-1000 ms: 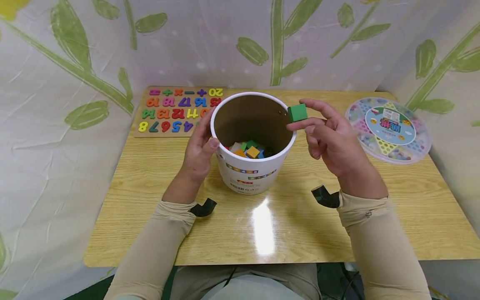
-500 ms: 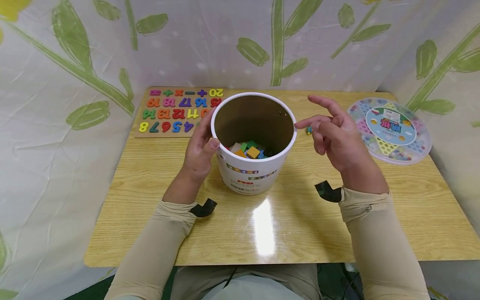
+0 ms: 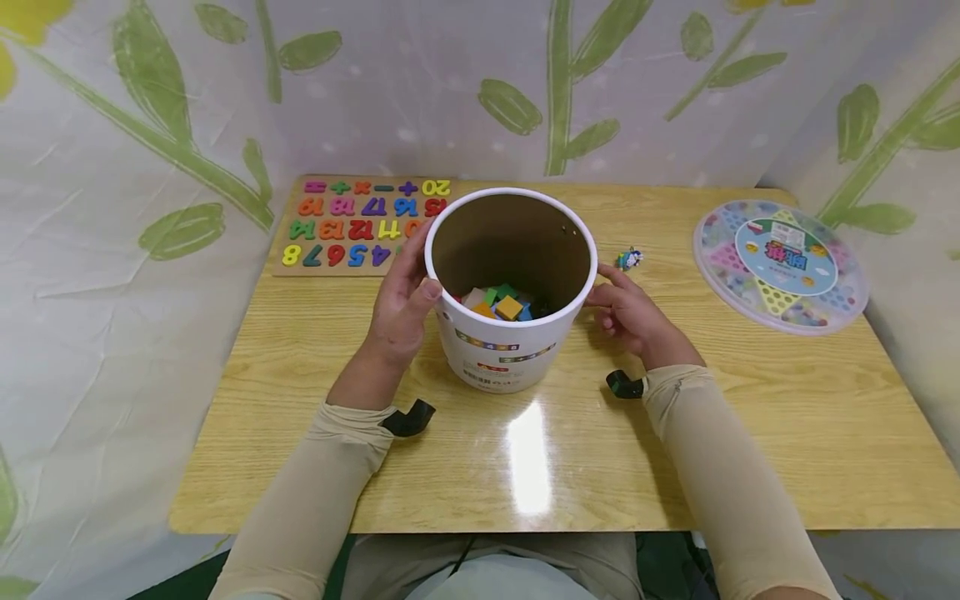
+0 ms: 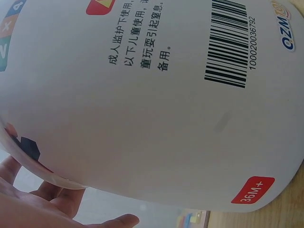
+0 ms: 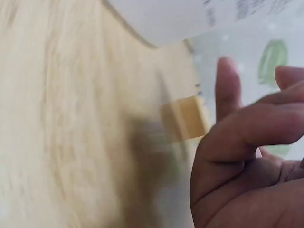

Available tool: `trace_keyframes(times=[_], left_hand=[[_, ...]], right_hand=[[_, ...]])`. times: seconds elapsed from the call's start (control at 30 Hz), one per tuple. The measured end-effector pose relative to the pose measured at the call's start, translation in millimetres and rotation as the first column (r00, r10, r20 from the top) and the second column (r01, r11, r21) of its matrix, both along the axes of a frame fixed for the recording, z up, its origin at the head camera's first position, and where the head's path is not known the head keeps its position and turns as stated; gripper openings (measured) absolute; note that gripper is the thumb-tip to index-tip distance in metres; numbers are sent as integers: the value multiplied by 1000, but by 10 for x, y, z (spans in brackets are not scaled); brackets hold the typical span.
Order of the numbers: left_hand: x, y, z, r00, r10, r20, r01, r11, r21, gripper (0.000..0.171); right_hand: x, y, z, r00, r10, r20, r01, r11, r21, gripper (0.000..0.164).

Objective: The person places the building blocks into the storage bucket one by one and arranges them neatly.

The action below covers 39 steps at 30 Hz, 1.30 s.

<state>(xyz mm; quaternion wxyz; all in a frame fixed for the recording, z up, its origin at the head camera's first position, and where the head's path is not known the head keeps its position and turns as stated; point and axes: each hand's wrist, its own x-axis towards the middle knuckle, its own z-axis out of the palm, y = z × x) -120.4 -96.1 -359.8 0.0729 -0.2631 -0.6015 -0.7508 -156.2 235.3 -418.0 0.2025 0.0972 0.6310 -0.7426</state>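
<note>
A white bucket (image 3: 491, 350) stands on the table with coloured blocks (image 3: 508, 308) at its bottom: orange, green, blue and others. My left hand (image 3: 401, 312) holds its left side, thumb near the rim. In the left wrist view the hand (image 4: 52, 209) lies along the rim at lower left. My right hand (image 3: 633, 321) is low beside the bucket's right wall, its fingertips partly behind it. Nothing shows between its loosely bent fingers. Close by them in the right wrist view, an orange block (image 5: 187, 118) appears, blurred; the bucket hides this block from the head view.
A number puzzle board (image 3: 281, 250) lies at the back left, partly behind the bucket. A small colourful figure (image 3: 630, 258) sits just beyond my right hand. A round, flat game box (image 3: 783, 262) is at the right of the wooden table (image 3: 750, 450).
One second ago my right hand held a green block at the rim; half a second ago it was empty. It has since come down beside the bucket. My left hand has stayed put.
</note>
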Motion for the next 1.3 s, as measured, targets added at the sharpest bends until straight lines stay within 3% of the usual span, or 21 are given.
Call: trace_keyframes(times=[0.13,0.33,0.73,1.07,1.3], left_hand=[[7,6,6,1000,1,3,-1,1000,-3,81],[12,11,17,1000,15,8,-15,1000,-12,82],[21,2,22,1000,10,18,-10,1000,-8,77],[18,4,28,1000,7,13,-6,1000,-13,79],[10,2,20,1000,9,19,-9,1000,-13,82]], right_hand=[[-73,-13,-124,997,62,45,-60,997,-47,41],[-125,-59,-120,992,119,46,-121,992,42,39],[-115,-79,-83,990,108,90,-113,992,55,18],[-103,-34,-117,991,96,96,-99,995,24,19],[-6,-27,105,993,91,69,-95,994,60,36]])
